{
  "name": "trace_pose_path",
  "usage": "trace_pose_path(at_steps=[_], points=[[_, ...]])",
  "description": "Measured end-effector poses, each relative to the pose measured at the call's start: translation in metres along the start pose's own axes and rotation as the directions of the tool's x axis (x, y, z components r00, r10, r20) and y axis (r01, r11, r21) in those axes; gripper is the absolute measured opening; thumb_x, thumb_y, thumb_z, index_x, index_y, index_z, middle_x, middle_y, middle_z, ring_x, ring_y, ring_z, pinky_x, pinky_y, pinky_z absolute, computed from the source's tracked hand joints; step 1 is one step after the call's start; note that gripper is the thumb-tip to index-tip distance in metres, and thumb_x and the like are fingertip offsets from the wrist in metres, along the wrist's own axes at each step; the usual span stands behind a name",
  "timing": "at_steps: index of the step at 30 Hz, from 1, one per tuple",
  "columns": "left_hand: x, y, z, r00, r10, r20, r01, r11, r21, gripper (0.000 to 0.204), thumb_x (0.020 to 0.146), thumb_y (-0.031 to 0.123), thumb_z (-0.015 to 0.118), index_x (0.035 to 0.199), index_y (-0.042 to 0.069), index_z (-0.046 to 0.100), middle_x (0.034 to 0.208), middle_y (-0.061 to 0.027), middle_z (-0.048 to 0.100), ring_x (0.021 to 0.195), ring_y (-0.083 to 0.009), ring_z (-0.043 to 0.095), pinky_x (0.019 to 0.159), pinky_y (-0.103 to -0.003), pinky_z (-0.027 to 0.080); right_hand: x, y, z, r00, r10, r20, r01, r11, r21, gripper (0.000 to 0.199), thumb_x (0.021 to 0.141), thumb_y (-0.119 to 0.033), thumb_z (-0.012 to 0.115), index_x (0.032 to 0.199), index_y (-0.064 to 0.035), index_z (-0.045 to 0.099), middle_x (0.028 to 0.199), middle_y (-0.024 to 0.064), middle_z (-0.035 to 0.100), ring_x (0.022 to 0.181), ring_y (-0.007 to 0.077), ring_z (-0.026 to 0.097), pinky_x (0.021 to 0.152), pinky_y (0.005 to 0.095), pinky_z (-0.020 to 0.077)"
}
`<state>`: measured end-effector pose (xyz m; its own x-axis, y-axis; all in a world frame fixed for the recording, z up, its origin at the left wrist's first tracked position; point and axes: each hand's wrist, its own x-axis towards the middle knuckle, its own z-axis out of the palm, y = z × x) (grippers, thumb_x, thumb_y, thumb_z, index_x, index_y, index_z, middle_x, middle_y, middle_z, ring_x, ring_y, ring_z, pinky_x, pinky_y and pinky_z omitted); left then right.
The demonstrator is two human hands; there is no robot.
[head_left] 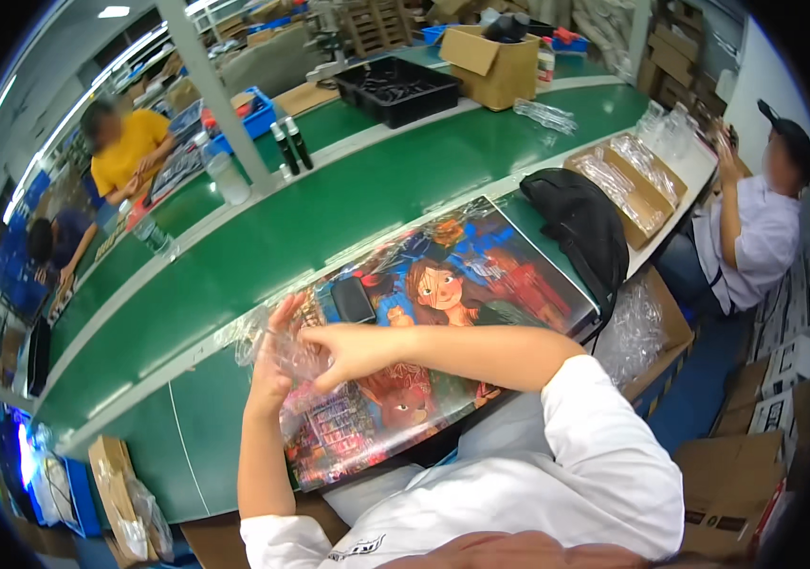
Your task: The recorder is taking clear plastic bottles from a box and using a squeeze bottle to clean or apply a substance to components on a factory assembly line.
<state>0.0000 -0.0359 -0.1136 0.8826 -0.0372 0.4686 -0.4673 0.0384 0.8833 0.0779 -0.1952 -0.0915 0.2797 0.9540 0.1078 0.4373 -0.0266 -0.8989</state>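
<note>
In the head view, your left hand (270,381) and right hand (353,351) are both clamped on a clear, thin plastic piece (298,357), above the left end of a glossy, multicoloured illustrated sheet (438,294) on your green desk (211,441).

Long green workbench (348,204), blue floor (692,403), white wall (756,81), pale post (220,95), ceiling light (113,11) (switched on)

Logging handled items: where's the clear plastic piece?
Head view, left of centre: the clear plastic piece is between the left hand and right hand, by the left edge of the glossy, multicoloured illustrated sheet.
</note>
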Motion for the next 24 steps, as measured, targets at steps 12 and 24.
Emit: trace_pose_path(at_steps=[12, 24], points=[[-0.014, -0.057, -0.046, 0.760, 0.031, -0.649, 0.142, 0.967, 0.213, 0.027, 0.097, 0.029, 0.039, 0.103, 0.004, 0.050, 0.094, -0.0059, 0.053, 0.091, -0.0136, 0.052, 0.079, -0.027, 0.042, -0.136, 0.149, -0.389, 0.213, 0.271, -0.939, -0.189, 0.954, 0.233, 0.055, 0.070, -0.049, 0.070, 0.094, -0.0006, 0.065, 0.076, 0.0063, 0.068, 0.069, 0.0133, 0.063, 0.059, 0.0262, 0.0450], [-0.009, -0.084, -0.051, 0.698, 0.127, -0.704, 0.225, 0.895, 0.385, 0.015, 0.097, 0.019, 0.039, 0.100, 0.006, 0.045, 0.083, -0.0030, 0.048, 0.063, -0.0071, 0.045, 0.055, -0.020, 0.037, -0.232, 0.271, -0.528, -0.259, 0.543, -0.799, 0.504, 0.782, 0.368, 0.052, 0.069, -0.031, 0.075, 0.105, -0.0026, 0.052, 0.101, 0.0134, 0.054, 0.078, 0.0249, 0.056, 0.060, 0.0363, 0.0495]])
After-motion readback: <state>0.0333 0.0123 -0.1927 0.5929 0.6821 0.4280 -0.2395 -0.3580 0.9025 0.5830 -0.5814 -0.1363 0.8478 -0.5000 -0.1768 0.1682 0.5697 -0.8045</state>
